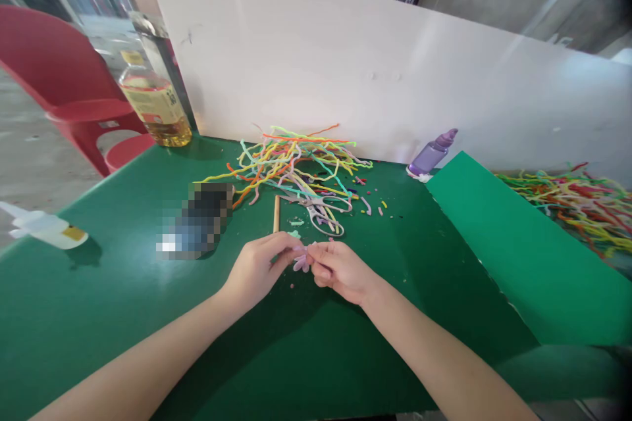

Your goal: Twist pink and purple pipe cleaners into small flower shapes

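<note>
Both hands meet over the green table, fingertips almost touching. My left hand (pixel 264 260) pinches a small pale-purple fuzzy piece (pixel 301 263), which looks like bent pipe cleaner loops. From the other side, my right hand (pixel 340 270) is closed on the same piece, its thumb and forefinger at the top. Fingers hide part of it. Just beyond the hands lie scissors (pixel 316 207) with pale handles and a thin wooden stick (pixel 276 214). A pile of colourful pipe cleaners (pixel 296 158) is behind them, with short cut bits scattered to its right.
A blurred dark object (pixel 200 220) and a white squeeze bottle (pixel 49 227) are at left. An oil bottle (pixel 155 105) stands at the back left, near a red chair (pixel 54 72). A purple bottle (pixel 429 154), a green board (pixel 533 256) and more pipe cleaners (pixel 573 207) are at right.
</note>
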